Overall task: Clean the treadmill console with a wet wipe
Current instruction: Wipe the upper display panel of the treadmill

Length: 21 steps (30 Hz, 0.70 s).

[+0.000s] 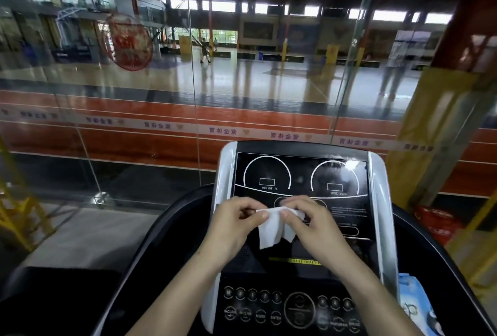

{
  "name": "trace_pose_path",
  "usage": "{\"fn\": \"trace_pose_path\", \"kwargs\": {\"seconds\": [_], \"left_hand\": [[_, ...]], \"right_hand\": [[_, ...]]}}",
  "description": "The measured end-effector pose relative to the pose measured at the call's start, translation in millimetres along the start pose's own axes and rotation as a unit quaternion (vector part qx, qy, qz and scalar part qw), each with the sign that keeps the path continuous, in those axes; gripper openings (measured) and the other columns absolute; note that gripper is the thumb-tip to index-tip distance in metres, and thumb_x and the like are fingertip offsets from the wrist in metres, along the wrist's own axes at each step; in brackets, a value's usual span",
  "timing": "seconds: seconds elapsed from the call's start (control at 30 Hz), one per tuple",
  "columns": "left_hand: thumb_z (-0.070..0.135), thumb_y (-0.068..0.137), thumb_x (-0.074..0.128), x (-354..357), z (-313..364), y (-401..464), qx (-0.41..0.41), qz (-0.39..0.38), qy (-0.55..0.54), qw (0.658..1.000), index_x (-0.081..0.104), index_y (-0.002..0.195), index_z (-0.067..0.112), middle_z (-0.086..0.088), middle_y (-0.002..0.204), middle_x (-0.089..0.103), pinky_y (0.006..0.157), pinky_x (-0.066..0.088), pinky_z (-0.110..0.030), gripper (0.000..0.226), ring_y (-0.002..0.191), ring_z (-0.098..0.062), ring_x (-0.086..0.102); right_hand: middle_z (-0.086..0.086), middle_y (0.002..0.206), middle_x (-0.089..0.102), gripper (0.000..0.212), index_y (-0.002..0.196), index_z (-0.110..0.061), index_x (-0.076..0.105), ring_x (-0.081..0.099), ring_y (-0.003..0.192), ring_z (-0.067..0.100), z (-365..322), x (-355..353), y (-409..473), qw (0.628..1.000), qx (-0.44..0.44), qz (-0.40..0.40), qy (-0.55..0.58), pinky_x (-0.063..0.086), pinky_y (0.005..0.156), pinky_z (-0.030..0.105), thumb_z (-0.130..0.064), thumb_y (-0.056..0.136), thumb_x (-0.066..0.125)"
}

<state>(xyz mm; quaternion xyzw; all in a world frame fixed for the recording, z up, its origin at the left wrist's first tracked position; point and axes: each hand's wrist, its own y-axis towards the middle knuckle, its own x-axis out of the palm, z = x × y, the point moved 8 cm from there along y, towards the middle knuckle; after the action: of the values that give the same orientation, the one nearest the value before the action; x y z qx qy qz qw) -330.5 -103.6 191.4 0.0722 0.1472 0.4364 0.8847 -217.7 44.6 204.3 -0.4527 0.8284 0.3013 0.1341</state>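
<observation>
Both my hands pinch the crumpled white wet wipe (pixel 271 225) by its top edge, left hand (pixel 236 224) and right hand (pixel 313 221) level, wipe hanging just before the glossy black treadmill console (pixel 301 174) panel's middle.

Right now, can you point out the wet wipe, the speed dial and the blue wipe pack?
wet wipe (pixel 271 231): head view, hanging middle.
speed dial (pixel 335 187): head view, small readout box.
blue wipe pack (pixel 415 303): head view, top face.

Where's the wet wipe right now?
In the head view, the wet wipe hangs between the left hand and right hand, in front of the console.
</observation>
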Motion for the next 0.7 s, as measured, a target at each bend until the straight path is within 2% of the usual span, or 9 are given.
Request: {"fn": "trace_pose_path", "kwargs": {"seconds": [0.07, 0.13, 0.23, 0.37, 0.47, 0.57, 0.63, 0.7], "left_hand": [[0.012, 0.089, 0.080, -3.9, -4.5, 3.1, 0.004, 0.001, 0.010, 1.000, 0.080, 0.082, 0.024, 0.003, 0.085, 0.075, 0.078, 0.052, -0.021, 0.013, 0.078, -0.004, 0.067], [0.012, 0.093, 0.077, -5.6, -8.9, 6.1, -0.004, -0.004, -0.011, 1.000, 0.078, 0.085, 0.017, -0.001, 0.087, 0.077, 0.083, 0.055, -0.025, 0.010, 0.082, -0.008, 0.070], [0.009, 0.095, 0.073, -5.8, -12.6, 11.4, -0.014, -0.008, -0.039, 0.999, 0.077, 0.087, 0.008, -0.006, 0.090, 0.079, 0.087, 0.057, -0.026, 0.009, 0.085, -0.011, 0.072], [0.009, 0.096, 0.072, -8.9, -13.0, 21.9, -0.020, -0.006, -0.052, 0.998, 0.076, 0.090, 0.002, -0.012, 0.095, 0.078, 0.085, 0.054, -0.019, 0.010, 0.085, -0.008, 0.070], [0.010, 0.096, 0.073, -15.1, -10.5, 36.4, -0.010, 0.002, -0.052, 0.999, 0.076, 0.089, 0.002, -0.013, 0.095, 0.078, 0.082, 0.050, -0.015, 0.010, 0.083, -0.005, 0.068], [0.013, 0.096, 0.073, -22.3, -9.3, 54.8, 0.015, 0.009, -0.033, 0.999, 0.077, 0.087, 0.014, 0.003, 0.089, 0.078, 0.082, 0.049, -0.017, 0.010, 0.084, -0.003, 0.069], [0.019, 0.097, 0.072, -33.3, -9.2, 64.1, 0.049, 0.046, 0.052, 0.996, 0.077, 0.092, 0.023, 0.012, 0.090, 0.076, 0.083, 0.049, -0.018, 0.008, 0.089, -0.001, 0.068], [0.022, 0.099, 0.068, -46.4, -6.2, 68.8, 0.118, 0.105, 0.198, 0.968, 0.075, 0.108, 0.024, 0.015, 0.108, 0.073, 0.093, 0.050, -0.028, 0.011, 0.106, -0.008, 0.063]], "right_hand": [[-0.007, 0.098, 0.076, 0.012, 0.094, -0.022, 0.076, 0.069, 0.095, 0.013, 0.3, 6.6, -1.0, 0.998, 0.023, 0.004, 0.067, 0.052, 0.086, 0.033, -0.015, 0.100, 0.069], [-0.002, 0.100, 0.077, 0.008, 0.097, -0.018, 0.076, 0.070, 0.095, 0.014, 2.8, 14.5, -3.4, 0.989, 0.056, 0.005, 0.139, 0.053, 0.084, 0.027, -0.012, 0.097, 0.072], [0.007, 0.105, 0.080, 0.014, 0.103, -0.013, 0.080, 0.074, 0.099, 0.020, 8.2, 28.1, -6.7, 0.964, 0.118, -0.011, 0.240, 0.055, 0.086, 0.031, -0.008, 0.090, 0.078], [0.021, 0.107, 0.079, 0.014, 0.103, -0.006, 0.082, 0.075, 0.103, 0.033, 7.7, 38.0, 2.9, 0.923, 0.169, -0.020, 0.346, 0.057, 0.094, 0.040, -0.007, 0.092, 0.073], [0.020, 0.107, 0.079, 0.014, 0.104, -0.006, 0.081, 0.075, 0.104, 0.033, 3.2, 36.3, 22.5, 0.929, 0.170, -0.019, 0.327, 0.057, 0.097, 0.041, -0.008, 0.094, 0.072], [0.022, 0.108, 0.078, 0.015, 0.107, -0.004, 0.079, 0.077, 0.097, 0.032, 3.8, 42.8, 39.8, 0.912, 0.199, -0.041, 0.357, 0.062, 0.088, 0.042, -0.006, 0.098, 0.067], [0.022, 0.107, 0.078, 0.014, 0.108, -0.004, 0.078, 0.077, 0.096, 0.032, 9.1, 42.0, 54.9, 0.913, 0.208, -0.023, 0.350, 0.062, 0.091, 0.048, -0.007, 0.099, 0.067], [0.020, 0.102, 0.079, 0.010, 0.099, -0.006, 0.079, 0.074, 0.092, 0.026, 14.4, 24.7, 72.0, 0.942, 0.197, 0.069, 0.264, 0.060, 0.092, 0.051, -0.011, 0.098, 0.070]]}}
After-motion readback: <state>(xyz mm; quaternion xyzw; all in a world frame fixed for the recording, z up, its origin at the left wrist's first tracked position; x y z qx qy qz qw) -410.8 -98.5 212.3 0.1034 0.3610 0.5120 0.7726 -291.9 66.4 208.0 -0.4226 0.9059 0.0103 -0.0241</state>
